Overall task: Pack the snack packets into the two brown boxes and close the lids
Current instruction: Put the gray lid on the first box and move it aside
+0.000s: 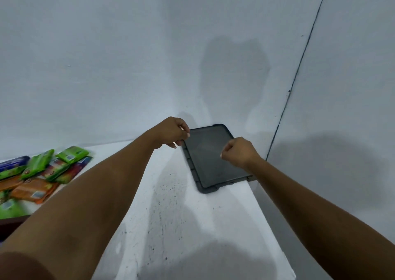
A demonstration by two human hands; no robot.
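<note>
Several snack packets (40, 172), green, orange and one blue, lie in a loose heap at the left edge of the white table (171, 226). My left hand (172, 133) hovers over the top left corner of a dark tablet (210, 158), its fingers curled with nothing in them. Above the tablet's right side, my right hand (239, 152) is closed into a fist and holds nothing. No brown box is in view.
The tablet in its grey case lies flat near the table's far right corner. A white wall rises behind the table, and a second wall stands to the right. A dark edge (12, 222) shows at the lower left below the packets.
</note>
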